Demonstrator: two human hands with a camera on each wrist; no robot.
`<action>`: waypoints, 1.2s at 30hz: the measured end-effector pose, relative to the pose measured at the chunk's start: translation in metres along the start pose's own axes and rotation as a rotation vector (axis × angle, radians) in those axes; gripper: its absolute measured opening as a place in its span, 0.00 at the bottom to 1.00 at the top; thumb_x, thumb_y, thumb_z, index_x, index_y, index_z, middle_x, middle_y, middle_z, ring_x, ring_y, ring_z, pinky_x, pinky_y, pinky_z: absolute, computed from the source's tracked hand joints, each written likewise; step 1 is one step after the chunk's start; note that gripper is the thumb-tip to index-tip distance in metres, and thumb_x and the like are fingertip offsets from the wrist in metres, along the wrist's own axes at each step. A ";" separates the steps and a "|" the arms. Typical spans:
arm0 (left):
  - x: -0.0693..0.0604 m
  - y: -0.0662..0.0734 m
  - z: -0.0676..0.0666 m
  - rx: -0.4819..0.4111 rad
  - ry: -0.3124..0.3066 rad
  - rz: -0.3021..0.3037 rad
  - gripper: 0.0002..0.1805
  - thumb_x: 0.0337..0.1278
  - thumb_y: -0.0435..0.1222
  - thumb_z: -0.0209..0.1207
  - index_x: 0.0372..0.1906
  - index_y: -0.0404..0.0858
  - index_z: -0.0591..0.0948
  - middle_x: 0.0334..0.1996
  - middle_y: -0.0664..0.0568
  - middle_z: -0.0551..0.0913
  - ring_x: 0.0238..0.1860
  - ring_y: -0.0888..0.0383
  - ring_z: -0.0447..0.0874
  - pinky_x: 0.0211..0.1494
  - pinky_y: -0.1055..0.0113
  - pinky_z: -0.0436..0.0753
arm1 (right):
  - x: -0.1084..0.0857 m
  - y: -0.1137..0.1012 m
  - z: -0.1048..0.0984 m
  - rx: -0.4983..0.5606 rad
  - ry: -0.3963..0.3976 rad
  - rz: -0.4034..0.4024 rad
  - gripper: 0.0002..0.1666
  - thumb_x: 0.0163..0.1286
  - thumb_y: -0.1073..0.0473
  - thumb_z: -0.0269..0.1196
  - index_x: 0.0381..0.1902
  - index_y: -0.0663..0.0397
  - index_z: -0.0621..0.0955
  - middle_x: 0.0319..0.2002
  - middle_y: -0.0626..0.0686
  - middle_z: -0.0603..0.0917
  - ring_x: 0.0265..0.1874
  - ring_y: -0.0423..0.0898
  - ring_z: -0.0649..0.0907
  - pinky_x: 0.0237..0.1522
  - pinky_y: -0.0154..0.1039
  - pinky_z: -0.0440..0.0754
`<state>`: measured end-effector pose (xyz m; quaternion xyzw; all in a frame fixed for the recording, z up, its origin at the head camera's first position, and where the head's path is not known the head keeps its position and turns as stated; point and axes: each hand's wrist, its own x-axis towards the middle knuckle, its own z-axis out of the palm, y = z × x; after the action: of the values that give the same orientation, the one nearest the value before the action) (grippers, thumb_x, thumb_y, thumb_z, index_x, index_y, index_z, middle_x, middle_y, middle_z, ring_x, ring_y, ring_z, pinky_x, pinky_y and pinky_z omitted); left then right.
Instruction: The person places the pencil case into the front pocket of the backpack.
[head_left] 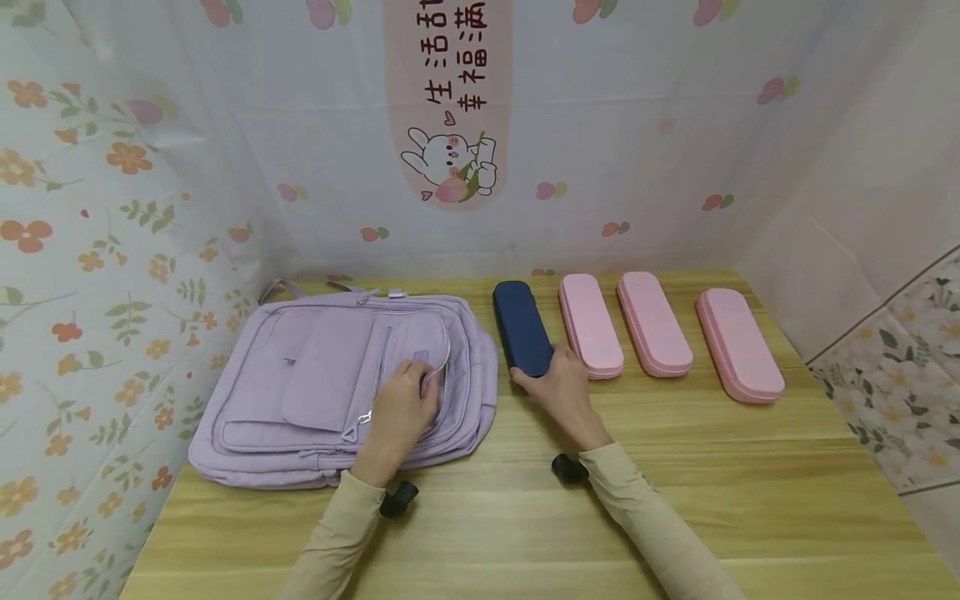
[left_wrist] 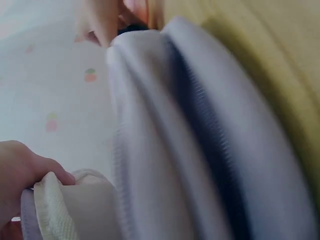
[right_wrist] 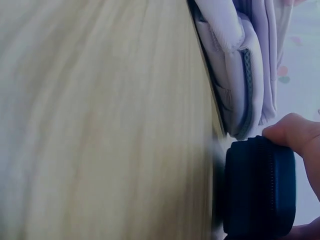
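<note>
Backpack (head_left: 318, 367) lies beneath the left hand (head_left: 403, 402), blue case (head_left: 522, 327) in the right hand (head_left: 561, 387).

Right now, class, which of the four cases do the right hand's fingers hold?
The navy blue case, leftmost in the row; the other three cases are pink.

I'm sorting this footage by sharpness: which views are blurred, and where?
Head view: fairly even light, lavender backpack and navy pencil case reasonably clear; left wrist view: the backpack looms large and soft; right wrist view: the wooden tabletop is smeared into streaks, while the pencil case's zipper looks clearer.
</note>
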<state>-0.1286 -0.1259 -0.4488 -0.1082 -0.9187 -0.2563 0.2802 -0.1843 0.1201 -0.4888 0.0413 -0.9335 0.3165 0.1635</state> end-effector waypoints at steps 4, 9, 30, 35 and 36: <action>0.006 0.000 -0.009 -0.019 0.065 0.003 0.04 0.55 0.29 0.65 0.33 0.30 0.85 0.28 0.40 0.85 0.29 0.41 0.85 0.33 0.49 0.84 | 0.000 0.002 -0.004 0.028 0.005 0.005 0.44 0.52 0.44 0.77 0.51 0.77 0.78 0.37 0.68 0.84 0.32 0.61 0.84 0.35 0.53 0.82; 0.014 -0.003 -0.025 -0.080 0.142 0.013 0.03 0.53 0.26 0.65 0.32 0.28 0.85 0.24 0.41 0.84 0.24 0.47 0.81 0.28 0.54 0.81 | 0.000 0.001 -0.011 0.062 0.000 0.012 0.44 0.52 0.43 0.76 0.53 0.76 0.78 0.38 0.68 0.85 0.33 0.62 0.84 0.35 0.53 0.83; 0.029 -0.023 -0.072 -0.202 0.334 -0.084 0.05 0.56 0.26 0.63 0.34 0.27 0.87 0.26 0.39 0.88 0.24 0.46 0.87 0.32 0.92 0.70 | -0.014 -0.041 -0.027 0.118 -0.006 -0.151 0.46 0.49 0.42 0.77 0.56 0.72 0.79 0.46 0.67 0.86 0.41 0.59 0.85 0.42 0.52 0.85; 0.030 -0.028 -0.080 -0.234 0.405 -0.098 0.05 0.56 0.25 0.62 0.33 0.27 0.88 0.25 0.37 0.88 0.22 0.44 0.86 0.32 0.94 0.71 | -0.019 -0.051 -0.027 0.129 -0.038 -0.198 0.47 0.49 0.41 0.77 0.58 0.70 0.79 0.48 0.66 0.86 0.44 0.58 0.85 0.45 0.52 0.85; 0.030 -0.029 -0.081 -0.239 0.410 -0.104 0.05 0.56 0.25 0.62 0.33 0.27 0.88 0.25 0.37 0.88 0.22 0.44 0.86 0.32 0.94 0.71 | -0.020 -0.053 -0.027 0.127 -0.049 -0.205 0.47 0.49 0.41 0.77 0.58 0.69 0.79 0.48 0.65 0.86 0.44 0.58 0.85 0.45 0.51 0.85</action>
<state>-0.1260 -0.1920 -0.3856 -0.0389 -0.8102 -0.3939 0.4324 -0.1481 0.0942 -0.4447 0.1543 -0.9063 0.3554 0.1691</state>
